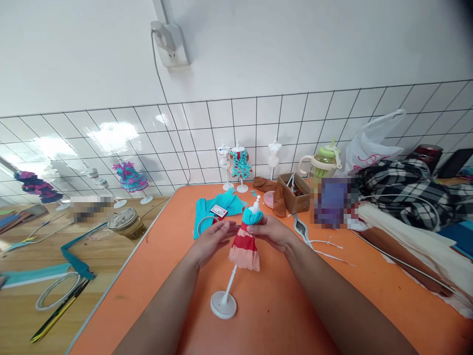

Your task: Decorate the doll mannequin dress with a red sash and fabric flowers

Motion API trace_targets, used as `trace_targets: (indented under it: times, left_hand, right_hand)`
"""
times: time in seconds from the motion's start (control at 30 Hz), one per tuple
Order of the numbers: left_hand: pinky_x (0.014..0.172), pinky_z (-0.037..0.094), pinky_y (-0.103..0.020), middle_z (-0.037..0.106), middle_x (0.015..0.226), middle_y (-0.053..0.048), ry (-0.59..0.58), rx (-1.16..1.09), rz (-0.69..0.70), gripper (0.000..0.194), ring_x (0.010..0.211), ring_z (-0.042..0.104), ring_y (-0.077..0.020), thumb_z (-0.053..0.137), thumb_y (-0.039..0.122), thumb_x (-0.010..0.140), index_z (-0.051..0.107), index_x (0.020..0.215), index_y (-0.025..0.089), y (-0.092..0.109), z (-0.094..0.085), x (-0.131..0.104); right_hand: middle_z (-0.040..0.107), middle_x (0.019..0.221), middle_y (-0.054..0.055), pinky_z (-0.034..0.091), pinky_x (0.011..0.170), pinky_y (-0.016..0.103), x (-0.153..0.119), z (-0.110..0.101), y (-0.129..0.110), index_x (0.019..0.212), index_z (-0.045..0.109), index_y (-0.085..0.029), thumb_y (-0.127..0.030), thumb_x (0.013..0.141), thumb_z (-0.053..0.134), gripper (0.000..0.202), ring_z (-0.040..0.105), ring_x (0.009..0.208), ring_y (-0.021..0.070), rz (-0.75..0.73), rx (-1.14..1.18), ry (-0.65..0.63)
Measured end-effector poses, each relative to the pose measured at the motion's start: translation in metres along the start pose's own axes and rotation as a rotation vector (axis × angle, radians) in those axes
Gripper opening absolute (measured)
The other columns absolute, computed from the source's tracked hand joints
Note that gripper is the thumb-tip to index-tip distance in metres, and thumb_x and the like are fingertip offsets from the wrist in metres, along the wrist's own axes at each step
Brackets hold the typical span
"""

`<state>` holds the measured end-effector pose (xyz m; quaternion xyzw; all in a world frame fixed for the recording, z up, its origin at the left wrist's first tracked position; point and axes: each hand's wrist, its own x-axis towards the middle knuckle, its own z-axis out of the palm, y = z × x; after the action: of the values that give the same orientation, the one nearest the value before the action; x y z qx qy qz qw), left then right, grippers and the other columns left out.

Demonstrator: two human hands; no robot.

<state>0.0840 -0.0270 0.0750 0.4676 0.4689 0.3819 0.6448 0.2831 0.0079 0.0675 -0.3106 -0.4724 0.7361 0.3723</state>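
Note:
A small white mannequin on a round stand point(223, 304) tilts over the orange table in front of me. It wears a doll dress point(245, 242) with a turquoise top and a skirt banded in red and pale pink. My right hand point(271, 231) grips the dressed figure at the waist, thumb in front, the other fingers partly hidden behind. On the opposite side, my left hand point(215, 240) has its fingers stretched out, tips close to the waist; whether they touch the cloth I cannot tell. Behind the left hand lies turquoise fabric point(201, 209) with a white label card point(219, 211).
Along the tiled wall stand a mannequin in turquoise ruffles point(241, 165) and a bare one point(274, 154). At right are a cardboard box point(298, 198) of tools, brown cloth point(280, 203), a green-lidded bottle point(325, 162) and checked fabric point(395, 190). A yellow-black cutter point(55, 315) lies left.

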Motion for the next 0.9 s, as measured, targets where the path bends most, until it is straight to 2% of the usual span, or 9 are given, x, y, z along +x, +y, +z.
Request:
trace_targets:
  times: [0.1, 0.23, 0.37, 0.47, 0.57, 0.67, 0.73, 0.83, 0.9]
  left_hand:
    - [0.104, 0.032, -0.047, 0.055, 0.130, -0.009, 0.059, 0.167, 0.085, 0.058, 0.123, 0.048, -0.0275, 0.040, 0.063, 0.084, 0.051, 0.126, 0.024, 0.020, 0.003, -0.010]
    - [0.096, 0.043, -0.042, 0.060, 0.123, -0.009, -0.104, 0.336, 0.119, 0.055, 0.117, 0.052, -0.0294, 0.061, 0.052, 0.077, 0.054, 0.123, 0.022, 0.037, 0.021, -0.020]
    - [0.090, 0.048, -0.041, 0.061, 0.120, -0.009, -0.172, 0.337, 0.065, 0.051, 0.113, 0.055, -0.0279, 0.069, 0.039, 0.074, 0.055, 0.120, 0.023, 0.040, 0.018, -0.025]
    - [0.095, 0.045, -0.041, 0.052, 0.132, -0.007, -0.011, 0.469, 0.198, 0.056, 0.121, 0.048, -0.0270, 0.068, 0.040, 0.074, 0.050, 0.126, 0.029, 0.038, 0.016, -0.037]
    - [0.098, 0.042, -0.046, 0.048, 0.135, -0.007, 0.247, 0.688, 0.391, 0.058, 0.120, 0.048, -0.0280, 0.067, 0.044, 0.074, 0.048, 0.127, 0.030, 0.036, 0.028, -0.050]
    - [0.099, 0.039, -0.047, 0.047, 0.135, -0.006, 0.376, 0.779, 0.507, 0.063, 0.123, 0.044, -0.0295, 0.070, 0.046, 0.070, 0.048, 0.127, 0.031, 0.038, 0.042, -0.054]
    - [0.097, 0.041, -0.045, 0.050, 0.133, -0.007, 0.327, 0.661, 0.438, 0.057, 0.123, 0.045, -0.0291, 0.066, 0.047, 0.074, 0.049, 0.126, 0.029, 0.042, 0.043, -0.049]
    - [0.090, 0.047, -0.040, 0.061, 0.118, -0.010, 0.035, 0.354, 0.241, 0.043, 0.111, 0.056, -0.0276, 0.065, 0.043, 0.077, 0.057, 0.113, 0.020, 0.051, 0.036, -0.036]
    - [0.085, 0.049, -0.038, 0.065, 0.108, -0.010, -0.081, 0.234, 0.184, 0.039, 0.102, 0.061, -0.0257, 0.071, 0.035, 0.073, 0.059, 0.105, 0.017, 0.053, 0.030, -0.029]
  right_hand:
    - [0.064, 0.080, 0.000, 0.046, 0.074, 0.030, 0.002, 0.001, 0.004, 0.080, 0.067, -0.018, -0.034, 0.055, 0.082, 0.034, 0.057, 0.072, 0.0126, 0.053, 0.024, 0.038]
    - [0.065, 0.076, 0.000, 0.045, 0.072, 0.029, -0.004, 0.010, -0.001, 0.080, 0.067, -0.017, -0.034, 0.059, 0.081, 0.031, 0.056, 0.071, 0.0129, -0.023, 0.001, 0.021]
    - [0.066, 0.079, 0.000, 0.042, 0.071, 0.029, -0.008, 0.013, -0.004, 0.078, 0.067, -0.018, -0.035, 0.055, 0.082, 0.032, 0.058, 0.075, 0.0156, -0.032, -0.038, 0.061]
    - [0.067, 0.082, 0.001, 0.043, 0.073, 0.031, -0.007, 0.011, -0.006, 0.083, 0.068, -0.019, -0.036, 0.057, 0.081, 0.035, 0.058, 0.078, 0.0171, -0.047, -0.031, 0.063]
    - [0.067, 0.080, 0.000, 0.043, 0.076, 0.033, -0.007, 0.010, -0.007, 0.084, 0.067, -0.019, -0.037, 0.056, 0.081, 0.035, 0.059, 0.078, 0.0172, -0.083, -0.013, 0.118]
    - [0.067, 0.082, 0.000, 0.043, 0.076, 0.033, -0.008, 0.012, -0.009, 0.084, 0.068, -0.020, -0.037, 0.056, 0.081, 0.036, 0.059, 0.080, 0.0173, -0.112, -0.002, 0.150]
    - [0.068, 0.082, 0.001, 0.043, 0.076, 0.032, -0.010, 0.014, -0.012, 0.082, 0.068, -0.019, -0.037, 0.055, 0.081, 0.035, 0.060, 0.080, 0.0178, -0.135, -0.031, 0.137]
    - [0.069, 0.085, 0.002, 0.044, 0.079, 0.034, -0.016, 0.018, -0.017, 0.083, 0.069, -0.019, -0.037, 0.054, 0.081, 0.036, 0.060, 0.084, 0.0201, -0.166, -0.075, 0.068]
    - [0.070, 0.089, 0.003, 0.045, 0.081, 0.035, -0.021, 0.021, -0.021, 0.085, 0.070, -0.019, -0.038, 0.055, 0.081, 0.037, 0.061, 0.088, 0.0217, -0.182, -0.090, 0.038]
